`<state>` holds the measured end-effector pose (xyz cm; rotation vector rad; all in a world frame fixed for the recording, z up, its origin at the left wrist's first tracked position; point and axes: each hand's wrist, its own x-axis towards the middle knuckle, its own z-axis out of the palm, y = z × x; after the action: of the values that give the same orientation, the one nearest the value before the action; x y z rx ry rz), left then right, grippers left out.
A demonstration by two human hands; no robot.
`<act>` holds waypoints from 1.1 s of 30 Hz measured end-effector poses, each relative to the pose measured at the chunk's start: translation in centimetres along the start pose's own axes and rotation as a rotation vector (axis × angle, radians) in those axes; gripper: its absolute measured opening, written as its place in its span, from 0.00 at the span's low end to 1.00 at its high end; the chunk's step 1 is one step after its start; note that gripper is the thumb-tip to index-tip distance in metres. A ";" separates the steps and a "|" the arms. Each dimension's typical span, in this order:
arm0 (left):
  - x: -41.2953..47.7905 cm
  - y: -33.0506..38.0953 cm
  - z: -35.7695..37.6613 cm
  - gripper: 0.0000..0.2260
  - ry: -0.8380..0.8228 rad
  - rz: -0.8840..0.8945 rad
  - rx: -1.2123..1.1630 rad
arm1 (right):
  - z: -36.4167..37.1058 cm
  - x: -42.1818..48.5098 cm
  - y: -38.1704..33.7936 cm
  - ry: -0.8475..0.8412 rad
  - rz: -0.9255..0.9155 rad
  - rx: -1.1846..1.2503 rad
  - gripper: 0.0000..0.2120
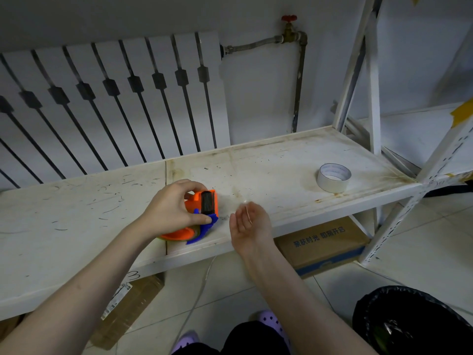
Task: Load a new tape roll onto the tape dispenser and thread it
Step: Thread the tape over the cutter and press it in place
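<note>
— Purple clogs [271,322] and dark trouser knees are sitting closest, at the bottom edge, beside a black-lined bin [414,326]. What are the hands doing above them?

— Left hand [171,211] is closing around the orange tape dispenser [204,203], which is resting near the front edge of the scuffed white shelf [281,165]. Fingers are curling over its top, and the thumb is pressing against the blue serrated part [202,233] on the near side.

— And the other one?

— Right hand [249,226] is hovering just right of the dispenser, palm turned up and inward, fingers loosely spread and lying fairly wide. It is gripping nothing I can make out — it is not touching the dispenser.

— Where is the new roll?

— White tape roll [334,177] is lying flat on the same shelf, well apart to the right, near the upright post [372,98]. Neither hand is touching it.

— Anything under the shelf?

— Cardboard box [325,244] with blue printing is sitting on the tiled floor.
</note>
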<state>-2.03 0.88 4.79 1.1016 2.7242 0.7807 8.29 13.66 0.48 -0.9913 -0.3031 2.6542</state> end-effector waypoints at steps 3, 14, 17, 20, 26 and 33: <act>-0.1 -0.1 -0.7 0.27 0.074 -0.045 -0.193 | 0.9 -0.2 -0.4 -0.031 -0.013 0.012 0.09; -0.1 -0.3 0.0 0.27 0.126 -0.022 -0.331 | 1.8 -0.5 -0.5 -0.066 -0.024 -0.586 0.23; -0.3 -0.4 0.0 0.28 0.128 -0.024 -0.355 | 1.9 -0.4 -0.4 -0.116 -0.012 -0.718 0.27; -0.5 -0.4 -0.1 0.29 0.128 -0.018 -0.378 | 2.2 -0.2 -0.3 -0.121 -0.059 -0.714 0.21; -0.3 -0.6 0.1 0.27 0.119 -0.011 -0.384 | 2.4 0.8 0.2 -0.057 -0.206 -0.692 0.08; -0.3 -0.8 0.0 0.28 0.119 -0.016 -0.384 | 2.4 1.8 1.3 -0.027 -0.216 -0.747 0.09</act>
<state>-2.29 0.23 4.36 0.9726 2.5121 1.3339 5.09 12.89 0.81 -1.0263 -1.3890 2.3684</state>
